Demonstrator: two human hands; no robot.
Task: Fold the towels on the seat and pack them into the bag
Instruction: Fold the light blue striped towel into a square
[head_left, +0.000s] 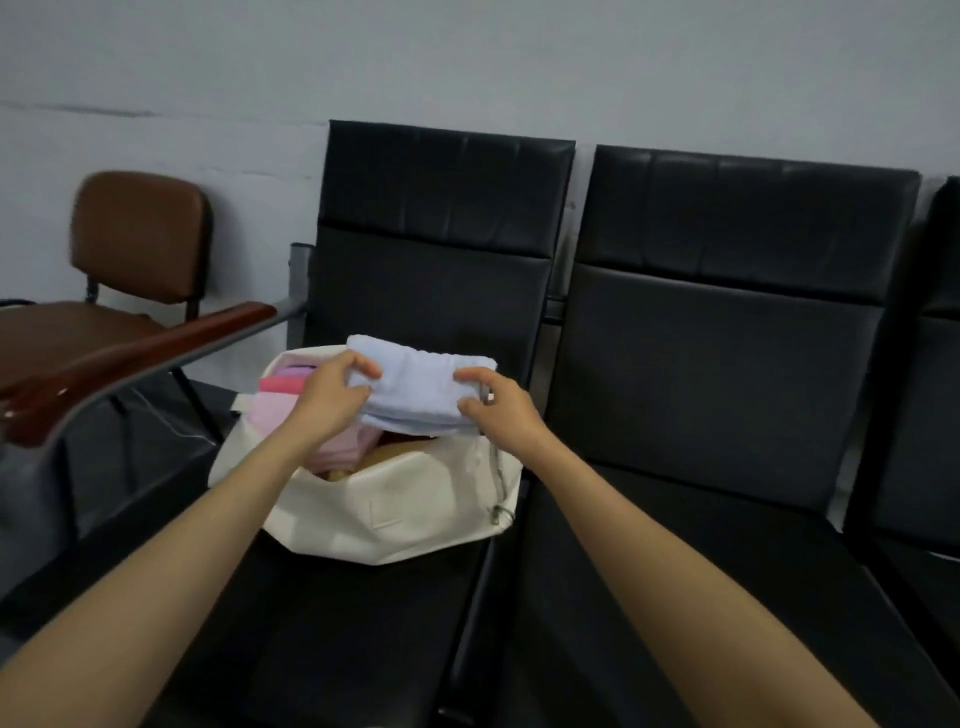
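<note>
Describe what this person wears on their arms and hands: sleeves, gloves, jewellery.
Nothing worn shows. The left hand and right hand are ungloved, with no ring, watch or bracelet visible. Both forearms are bare to the frame's edge; no sleeve appears.

Folded pale-blue towel (423, 387) is held flat over the open white bag (395, 509); pink towels (283, 410) are stacked inside. Bag is set on black seat (337, 623).

Left grip (332, 400), right grip (501, 410) out front, close together, both pinching.
</note>
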